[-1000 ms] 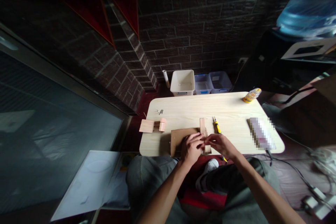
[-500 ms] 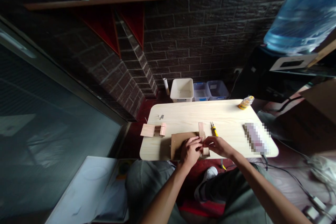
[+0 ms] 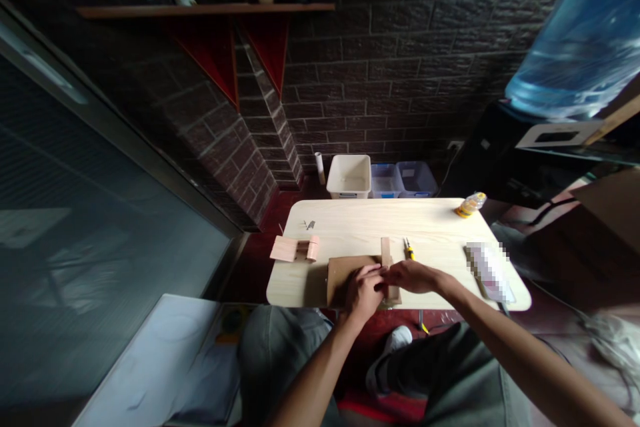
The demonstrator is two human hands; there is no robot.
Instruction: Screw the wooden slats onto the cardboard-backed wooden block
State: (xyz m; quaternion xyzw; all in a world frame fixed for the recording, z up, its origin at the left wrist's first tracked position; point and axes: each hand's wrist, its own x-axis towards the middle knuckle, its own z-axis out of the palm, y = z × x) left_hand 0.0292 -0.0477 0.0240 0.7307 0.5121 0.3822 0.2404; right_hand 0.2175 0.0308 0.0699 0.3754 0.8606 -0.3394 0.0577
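Note:
Near the table's front edge lies a brown cardboard piece (image 3: 343,273), and a narrow light wooden strip (image 3: 385,250) rests across its right part. My left hand (image 3: 367,291) lies over the cardboard with bent fingers pressed against the strip. From the right, my right hand (image 3: 411,276) meets the left fingertips at the strip, its fingers pinched together. Whatever is between those fingers is too small and too covered to make out. Just behind the right hand is a yellow-and-black screwdriver (image 3: 409,250), its near end hidden by the hand.
At the table's left are a wooden assembly (image 3: 295,249) and several small screws (image 3: 310,224). A yellow-based clear container (image 3: 470,205) stands at the back right, a blurred-out item (image 3: 487,270) nearer. Plastic bins (image 3: 350,177) sit beyond the table (image 3: 350,213).
My right hand has shifted slightly left and closed in on the left fingertips, its fingers curling tighter. The left hand stays on the strip. The whole view has moved a little.

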